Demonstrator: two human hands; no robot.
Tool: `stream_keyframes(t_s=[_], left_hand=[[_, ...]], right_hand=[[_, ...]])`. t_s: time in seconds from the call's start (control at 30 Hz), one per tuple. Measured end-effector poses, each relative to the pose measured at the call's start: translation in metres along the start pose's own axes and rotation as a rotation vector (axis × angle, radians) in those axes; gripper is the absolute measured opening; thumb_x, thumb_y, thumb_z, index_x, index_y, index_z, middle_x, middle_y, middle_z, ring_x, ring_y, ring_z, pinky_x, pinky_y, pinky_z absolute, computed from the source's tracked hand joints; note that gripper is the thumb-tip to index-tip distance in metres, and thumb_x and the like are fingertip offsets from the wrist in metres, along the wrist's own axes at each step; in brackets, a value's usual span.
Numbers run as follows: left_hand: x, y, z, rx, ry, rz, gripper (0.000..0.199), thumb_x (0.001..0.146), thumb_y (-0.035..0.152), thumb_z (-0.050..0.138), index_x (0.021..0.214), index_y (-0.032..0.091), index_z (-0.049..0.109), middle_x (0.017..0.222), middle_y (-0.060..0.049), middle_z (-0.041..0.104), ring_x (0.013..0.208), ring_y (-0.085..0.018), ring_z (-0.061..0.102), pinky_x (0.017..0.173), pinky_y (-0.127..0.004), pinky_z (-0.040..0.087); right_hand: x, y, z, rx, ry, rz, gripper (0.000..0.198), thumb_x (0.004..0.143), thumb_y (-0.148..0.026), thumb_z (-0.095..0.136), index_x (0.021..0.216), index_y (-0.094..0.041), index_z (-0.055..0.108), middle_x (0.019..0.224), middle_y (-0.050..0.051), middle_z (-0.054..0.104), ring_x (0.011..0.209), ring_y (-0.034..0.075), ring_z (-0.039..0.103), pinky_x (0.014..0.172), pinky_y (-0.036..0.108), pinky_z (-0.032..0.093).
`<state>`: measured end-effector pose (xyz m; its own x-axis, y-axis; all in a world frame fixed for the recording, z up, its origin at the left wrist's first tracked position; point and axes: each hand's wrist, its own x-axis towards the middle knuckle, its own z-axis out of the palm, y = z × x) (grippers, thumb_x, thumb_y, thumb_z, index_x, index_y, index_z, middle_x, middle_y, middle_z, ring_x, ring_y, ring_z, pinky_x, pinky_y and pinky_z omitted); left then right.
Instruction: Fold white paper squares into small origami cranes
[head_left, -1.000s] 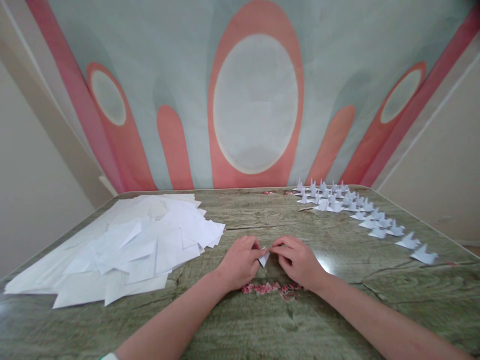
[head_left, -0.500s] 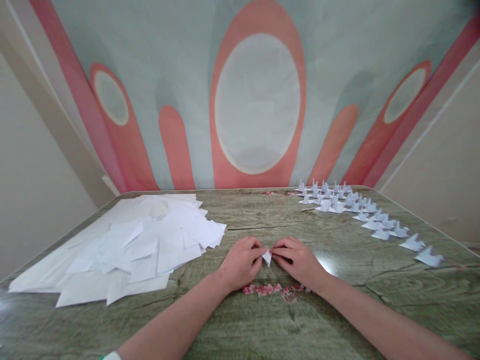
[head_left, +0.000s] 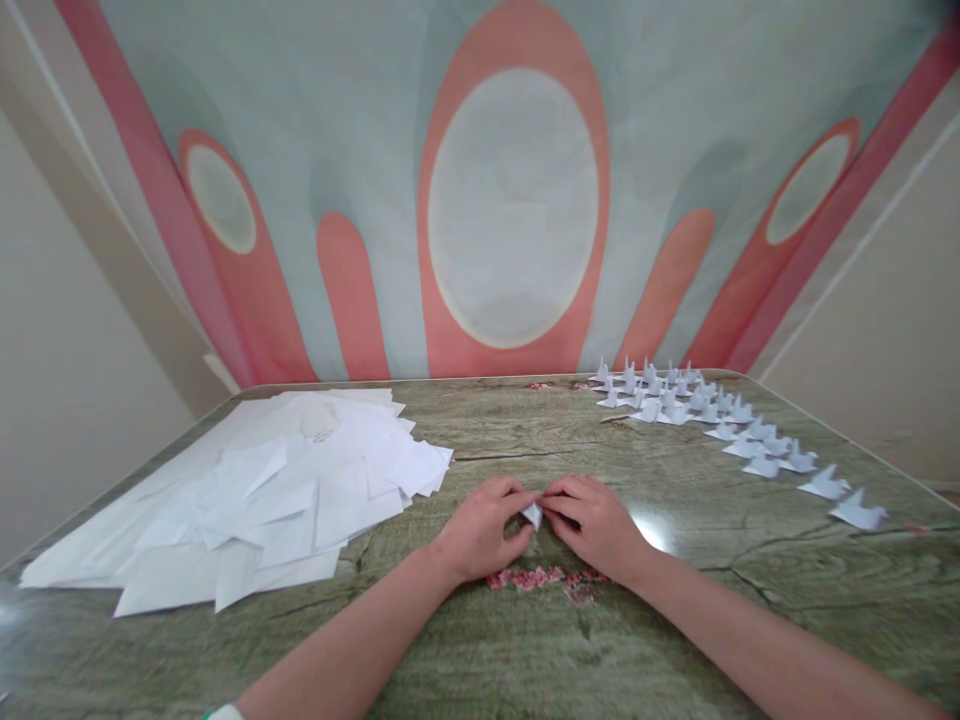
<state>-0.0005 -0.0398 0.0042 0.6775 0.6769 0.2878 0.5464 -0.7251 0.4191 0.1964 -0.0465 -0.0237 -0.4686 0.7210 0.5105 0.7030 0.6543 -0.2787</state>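
Observation:
A small folded piece of white paper is between my two hands, above the middle of the table. My left hand grips it from the left, with the thumb near its lower point and the index finger at its top. From the other side my right hand pinches its upper right edge with thumb and fingertips. The fingers cover part of the paper, so its full folded shape is hidden.
On the left lies a wide heap of white paper sheets. Several folded paper cranes stand in rows along the right. The wood-patterned table meets a patterned backdrop at its far edge.
My left thumb has moved down and away from the index finger, toward the paper's lower point. The paper has tilted slightly; my right hand has barely moved.

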Motion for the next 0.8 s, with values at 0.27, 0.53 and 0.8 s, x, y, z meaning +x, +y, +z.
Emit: stream_keyframes(t_s=[0.27, 0.53, 0.8], left_hand=[[-0.0004, 0.0040, 0.0001, -0.012, 0.009, 0.011, 0.035, 0.078, 0.025, 0.052, 0.112, 0.018, 0.053, 0.100, -0.008, 0.056, 0.095, -0.020, 0.051, 0.086, -0.033, 0.041], [0.0006, 0.0047, -0.0024, -0.008, -0.006, 0.001, 0.031, 0.081, 0.024, 0.050, 0.111, 0.019, 0.053, 0.101, -0.007, 0.057, 0.094, -0.019, 0.051, 0.086, -0.033, 0.041], [0.0001, 0.0048, -0.0014, -0.008, -0.014, 0.008, 0.031, 0.081, 0.026, 0.051, 0.111, 0.019, 0.054, 0.101, -0.007, 0.056, 0.095, -0.019, 0.050, 0.086, -0.033, 0.041]], right_hand=[[0.0001, -0.0036, -0.0011, -0.020, 0.004, -0.014, 0.016, 0.080, -0.015, 0.055, 0.089, -0.021, 0.066, 0.083, 0.003, 0.062, 0.080, 0.016, 0.056, 0.073, 0.031, 0.043], [0.0000, -0.0051, -0.0034, -0.008, -0.022, -0.003, 0.014, 0.082, -0.018, 0.054, 0.089, -0.021, 0.066, 0.085, 0.004, 0.063, 0.080, 0.017, 0.056, 0.074, 0.032, 0.042], [0.0002, -0.0063, -0.0036, -0.029, -0.002, -0.007, 0.013, 0.082, -0.020, 0.054, 0.086, -0.021, 0.066, 0.082, 0.003, 0.062, 0.078, 0.016, 0.056, 0.072, 0.031, 0.042]])
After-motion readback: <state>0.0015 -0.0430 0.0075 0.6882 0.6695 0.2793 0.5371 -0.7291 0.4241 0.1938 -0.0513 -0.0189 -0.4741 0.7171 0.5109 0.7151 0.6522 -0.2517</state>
